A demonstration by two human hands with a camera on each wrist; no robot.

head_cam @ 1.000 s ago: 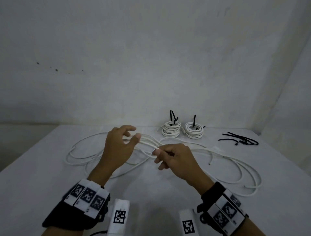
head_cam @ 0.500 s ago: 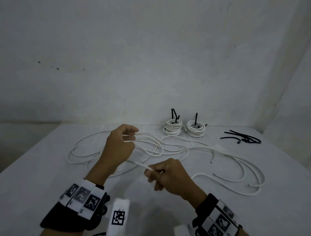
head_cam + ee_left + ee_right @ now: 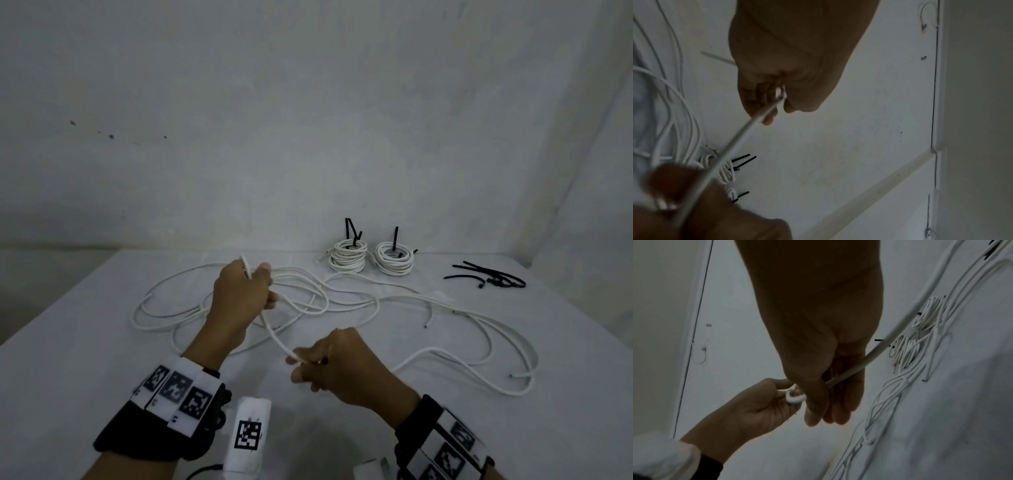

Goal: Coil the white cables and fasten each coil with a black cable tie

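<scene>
Several loose white cables point(image 3: 342, 301) sprawl across the white table point(image 3: 68, 342). My left hand point(image 3: 253, 284) grips one cable near its end, and the tip point(image 3: 244, 263) pokes up above the fist. In the right wrist view the left hand point(image 3: 785, 395) holds a small bend of cable point(image 3: 794, 400). A taut stretch of cable point(image 3: 277, 337) runs down to my right hand point(image 3: 301, 363), which pinches it nearer to me. The left wrist view shows that stretch point(image 3: 735, 142) between the left hand point(image 3: 774, 100) and the blurred right hand point(image 3: 680, 191).
Two tied coils point(image 3: 347, 260) point(image 3: 394, 262) with black ties sticking up stand at the back by the wall. A small pile of loose black cable ties point(image 3: 493, 277) lies at the back right. Cable loops reach towards the right edge point(image 3: 520, 387).
My right hand has slid back towards me along the cable, drawing a straight length out. The left hand's fingers have curled round the cable end.
</scene>
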